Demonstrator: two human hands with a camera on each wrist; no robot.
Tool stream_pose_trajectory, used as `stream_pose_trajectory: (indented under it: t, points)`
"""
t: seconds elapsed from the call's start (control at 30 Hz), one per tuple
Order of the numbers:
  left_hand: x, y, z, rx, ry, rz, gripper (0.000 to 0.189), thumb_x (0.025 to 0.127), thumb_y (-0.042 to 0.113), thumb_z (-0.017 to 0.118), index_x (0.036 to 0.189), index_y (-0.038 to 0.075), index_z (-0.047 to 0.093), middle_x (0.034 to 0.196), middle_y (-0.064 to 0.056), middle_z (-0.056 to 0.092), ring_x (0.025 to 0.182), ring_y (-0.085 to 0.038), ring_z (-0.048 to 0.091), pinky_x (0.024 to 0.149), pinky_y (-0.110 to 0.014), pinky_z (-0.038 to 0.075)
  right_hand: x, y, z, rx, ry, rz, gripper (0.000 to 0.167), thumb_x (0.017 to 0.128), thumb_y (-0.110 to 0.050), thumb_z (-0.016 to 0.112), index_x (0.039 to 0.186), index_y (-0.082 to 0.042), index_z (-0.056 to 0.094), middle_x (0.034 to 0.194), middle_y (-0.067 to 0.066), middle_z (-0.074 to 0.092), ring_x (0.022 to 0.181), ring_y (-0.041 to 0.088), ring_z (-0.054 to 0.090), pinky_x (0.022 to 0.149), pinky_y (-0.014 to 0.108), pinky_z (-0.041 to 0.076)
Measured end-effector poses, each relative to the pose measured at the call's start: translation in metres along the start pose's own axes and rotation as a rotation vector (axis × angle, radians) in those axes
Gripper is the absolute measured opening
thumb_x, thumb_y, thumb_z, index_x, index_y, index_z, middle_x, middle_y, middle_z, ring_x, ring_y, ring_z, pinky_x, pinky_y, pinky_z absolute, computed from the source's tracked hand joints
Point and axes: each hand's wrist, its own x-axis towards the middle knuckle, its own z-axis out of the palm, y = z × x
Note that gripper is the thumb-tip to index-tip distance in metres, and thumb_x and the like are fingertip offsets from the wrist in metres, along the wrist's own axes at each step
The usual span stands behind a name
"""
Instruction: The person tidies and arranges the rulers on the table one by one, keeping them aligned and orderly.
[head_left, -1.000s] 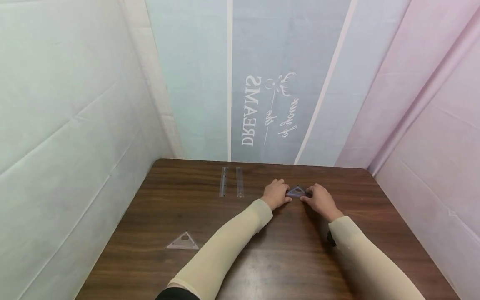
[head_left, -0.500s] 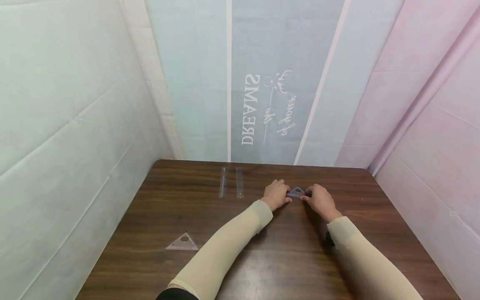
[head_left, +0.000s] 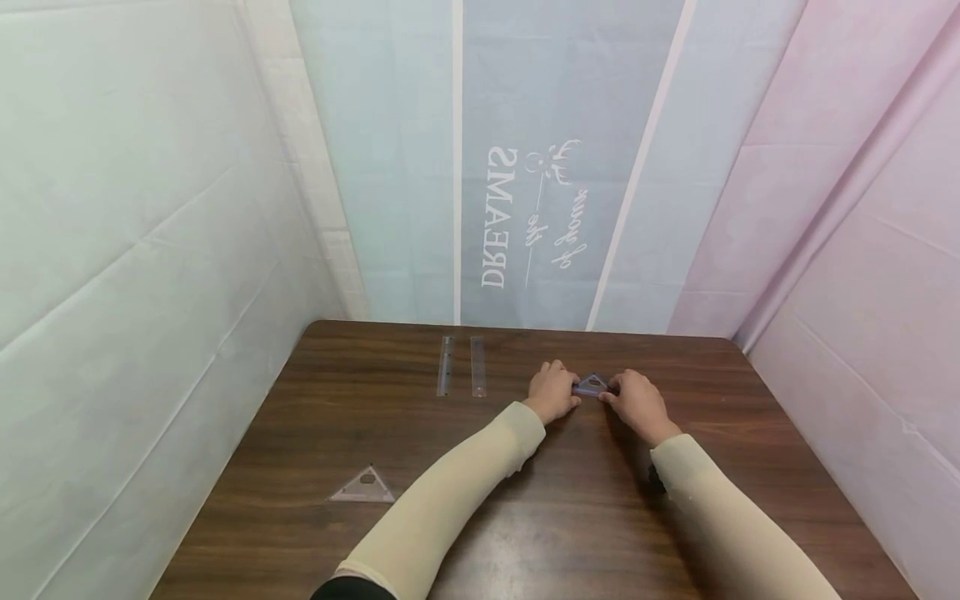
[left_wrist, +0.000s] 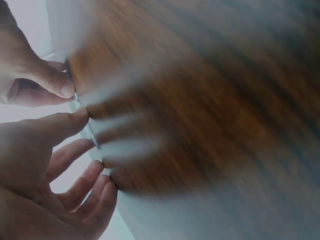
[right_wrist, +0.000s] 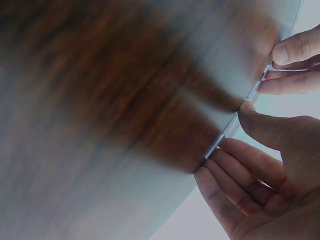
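Observation:
A small clear, bluish triangular set square (head_left: 590, 391) lies flat on the brown wooden table (head_left: 570, 517), right of its middle and toward the far side. My left hand (head_left: 551, 392) pinches its left corner between thumb and fingers. At the opposite corner, my right hand (head_left: 641, 407) grips it the same way. The left wrist view gives the set square (left_wrist: 93, 138) edge-on, a thin line resting on the wood with thumbs on the near edge. In the right wrist view the other fingers (right_wrist: 220, 192) of my right hand touch the tabletop.
Two clear straight rulers, a left ruler (head_left: 446, 367) and a right ruler (head_left: 478, 368), lie side by side near the far edge. Another clear set square (head_left: 365, 493) lies at the near left, close to my left sleeve. A printed curtain (head_left: 405, 167) hangs behind the table.
Both hands keep their hold on the set square, and it stays in place on the table. The head view has shifted very slightly.

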Motion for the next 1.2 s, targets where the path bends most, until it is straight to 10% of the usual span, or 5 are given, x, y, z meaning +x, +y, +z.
stream_pose_trajectory:
  t: [0.47, 1.2]
  points:
    - [-0.003, 0.0, -0.018, -0.227, -0.056, -0.073, 0.041, 0.099, 0.035, 0.079, 0.137, 0.021, 0.074, 0.135, -0.002, 0.062, 0.111, -0.017, 0.048, 0.094, -0.027, 0.044, -0.002, -0.005, -0.004, -0.02, 0.021, -0.027, 0.02, 0.1, -0.015, 0.078, 0.099, 0.004, 0.077, 0.097, 0.018, 0.068, 0.08, 0.027, 0.063, 0.073, 0.051, 0.056]
    - [0.003, -0.004, -0.02, -0.261, -0.025, -0.101, 0.035, 0.098, 0.036, 0.081, 0.129, 0.02, 0.078, 0.129, 0.001, 0.067, 0.116, -0.02, 0.053, 0.1, -0.03, 0.045, 0.005, -0.008, -0.005, -0.029, -0.012, -0.002, 0.024, 0.101, -0.017, 0.077, 0.108, 0.007, 0.075, 0.1, 0.018, 0.065, 0.083, 0.029, 0.062, 0.076, 0.054, 0.055]
